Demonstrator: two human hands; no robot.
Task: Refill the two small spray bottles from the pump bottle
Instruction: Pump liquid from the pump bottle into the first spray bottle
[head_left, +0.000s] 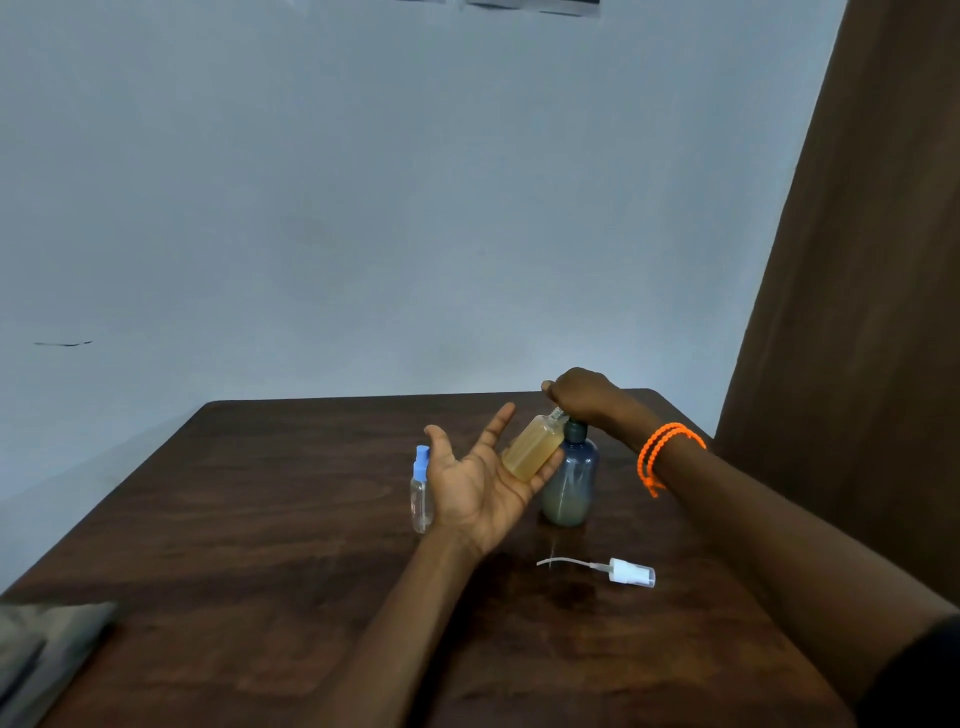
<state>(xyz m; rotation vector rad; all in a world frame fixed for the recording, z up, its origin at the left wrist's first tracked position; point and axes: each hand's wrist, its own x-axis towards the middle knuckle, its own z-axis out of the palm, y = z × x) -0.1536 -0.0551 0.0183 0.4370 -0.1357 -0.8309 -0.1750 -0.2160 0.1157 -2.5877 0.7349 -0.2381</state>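
- Now the left hand (485, 480) is open, palm up; the small amber bottle (534, 448) rests on its straight fingers, neck tilted up and right.
- The bottle's open neck is just under the right hand (579, 392), which is curled over the pump bottle (569, 480) top.
- The white sprayer (626, 571) lies on the table (260, 519), nearer the right arm.
- The second spray bottle (421, 491) stands behind the left hand.
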